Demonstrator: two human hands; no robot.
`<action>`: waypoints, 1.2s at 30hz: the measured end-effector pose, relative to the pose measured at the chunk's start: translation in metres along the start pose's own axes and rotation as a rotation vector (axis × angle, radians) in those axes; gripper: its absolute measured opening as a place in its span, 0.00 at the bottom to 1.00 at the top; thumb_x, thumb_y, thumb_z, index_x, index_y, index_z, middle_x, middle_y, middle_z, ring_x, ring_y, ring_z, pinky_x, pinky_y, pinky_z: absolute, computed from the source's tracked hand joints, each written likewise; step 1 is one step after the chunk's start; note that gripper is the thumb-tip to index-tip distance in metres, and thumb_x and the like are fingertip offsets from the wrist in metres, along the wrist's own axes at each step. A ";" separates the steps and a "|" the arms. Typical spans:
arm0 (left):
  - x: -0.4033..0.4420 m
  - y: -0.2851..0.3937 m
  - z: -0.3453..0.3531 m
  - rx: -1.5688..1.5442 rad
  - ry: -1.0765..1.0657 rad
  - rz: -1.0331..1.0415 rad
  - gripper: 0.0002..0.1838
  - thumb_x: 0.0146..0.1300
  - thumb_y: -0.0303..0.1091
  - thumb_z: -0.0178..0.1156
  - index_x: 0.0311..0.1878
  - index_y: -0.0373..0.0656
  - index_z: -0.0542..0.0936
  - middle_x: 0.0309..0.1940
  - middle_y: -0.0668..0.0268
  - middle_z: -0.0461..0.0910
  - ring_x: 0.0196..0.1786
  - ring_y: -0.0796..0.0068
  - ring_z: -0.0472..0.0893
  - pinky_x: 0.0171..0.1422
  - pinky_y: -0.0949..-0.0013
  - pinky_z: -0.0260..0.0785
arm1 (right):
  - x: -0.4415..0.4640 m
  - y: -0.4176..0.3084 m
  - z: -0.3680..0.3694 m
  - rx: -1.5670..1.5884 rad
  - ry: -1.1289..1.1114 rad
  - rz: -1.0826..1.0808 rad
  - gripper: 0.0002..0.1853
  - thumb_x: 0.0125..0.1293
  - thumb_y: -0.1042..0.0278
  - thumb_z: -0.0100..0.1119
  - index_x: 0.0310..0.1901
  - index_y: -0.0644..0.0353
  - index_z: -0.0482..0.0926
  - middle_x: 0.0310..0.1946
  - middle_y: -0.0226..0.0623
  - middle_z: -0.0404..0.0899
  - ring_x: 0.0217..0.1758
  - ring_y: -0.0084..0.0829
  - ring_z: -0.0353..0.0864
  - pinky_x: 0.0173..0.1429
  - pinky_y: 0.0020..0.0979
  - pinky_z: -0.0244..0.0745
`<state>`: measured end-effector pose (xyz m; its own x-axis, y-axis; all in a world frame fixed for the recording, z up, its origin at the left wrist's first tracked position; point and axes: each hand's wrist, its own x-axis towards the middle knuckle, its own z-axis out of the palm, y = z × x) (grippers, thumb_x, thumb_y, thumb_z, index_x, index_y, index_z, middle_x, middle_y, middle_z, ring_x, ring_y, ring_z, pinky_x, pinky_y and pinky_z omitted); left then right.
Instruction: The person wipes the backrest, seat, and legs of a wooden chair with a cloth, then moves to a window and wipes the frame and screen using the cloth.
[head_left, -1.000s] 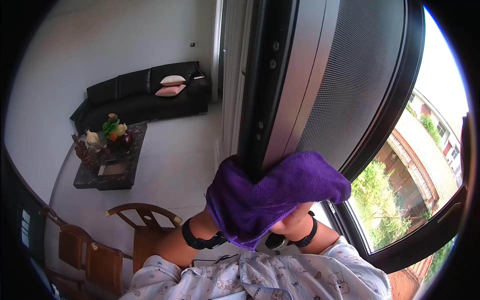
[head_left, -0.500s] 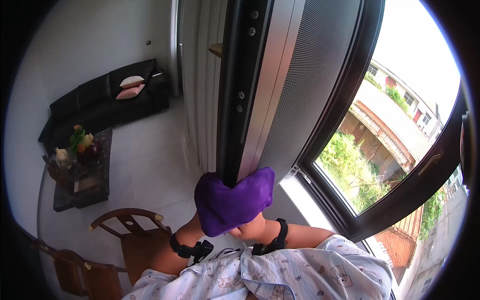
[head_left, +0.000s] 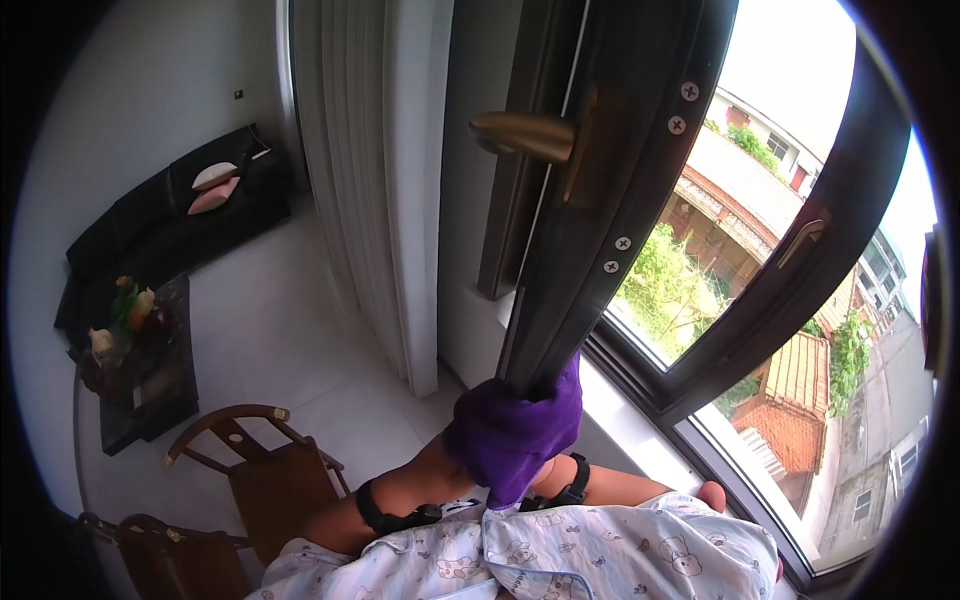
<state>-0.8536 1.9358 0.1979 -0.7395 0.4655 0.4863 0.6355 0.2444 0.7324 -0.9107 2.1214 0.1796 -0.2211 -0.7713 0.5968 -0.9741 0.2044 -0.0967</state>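
A purple cloth (head_left: 515,430) is bunched around the lower end of a dark window sash (head_left: 560,300). My left hand (head_left: 445,466) presses it from the left side, its fingers hidden under the folds. From the right, my right hand (head_left: 546,474) holds the cloth against the same edge; its fingers are covered too. Both wrists wear black straps. Higher up, a bronze window handle (head_left: 525,137) sticks out to the left from the sash, and several screws show along its edge.
The dark window frame (head_left: 690,385) and white sill (head_left: 640,425) are on my right, with roofs and plants outside. A pale curtain (head_left: 365,200) hangs to the left. Wooden chairs (head_left: 270,490), a dark coffee table (head_left: 150,400) and a black sofa (head_left: 160,220) stand farther left.
The sash has swung, so its mesh screen no longer shows and its handle has come into view. Both hands and the cloth have shifted right in view with it. My view has turned right.
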 end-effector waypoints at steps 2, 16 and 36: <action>0.013 -0.002 0.020 -0.064 -0.053 0.014 0.25 0.65 0.36 0.55 0.64 0.41 0.66 0.64 0.56 0.67 0.68 0.57 0.65 0.72 0.59 0.54 | -0.024 -0.005 -0.011 -0.004 0.069 0.126 0.22 0.69 0.59 0.48 0.61 0.61 0.70 0.60 0.43 0.69 0.64 0.42 0.67 0.70 0.40 0.59; 0.179 0.031 0.124 -0.646 -0.284 0.265 0.28 0.61 0.42 0.59 0.63 0.43 0.67 0.60 0.57 0.68 0.63 0.61 0.68 0.70 0.59 0.56 | -0.115 -0.002 -0.059 -0.339 0.347 0.758 0.21 0.69 0.59 0.48 0.59 0.61 0.70 0.56 0.42 0.70 0.61 0.40 0.68 0.68 0.38 0.60; 0.255 -0.117 0.113 0.226 -0.202 0.522 0.28 0.56 0.48 0.61 0.60 0.49 0.73 0.60 0.59 0.71 0.65 0.54 0.66 0.71 0.51 0.53 | -0.114 0.088 -0.055 -0.784 0.496 1.159 0.19 0.70 0.59 0.48 0.57 0.61 0.70 0.52 0.40 0.71 0.57 0.36 0.69 0.65 0.36 0.62</action>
<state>-1.0916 2.1221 0.1819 -0.2742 0.7195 0.6380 0.9510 0.1044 0.2910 -0.9689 2.2607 0.1468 -0.6425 0.2907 0.7090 0.0384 0.9363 -0.3491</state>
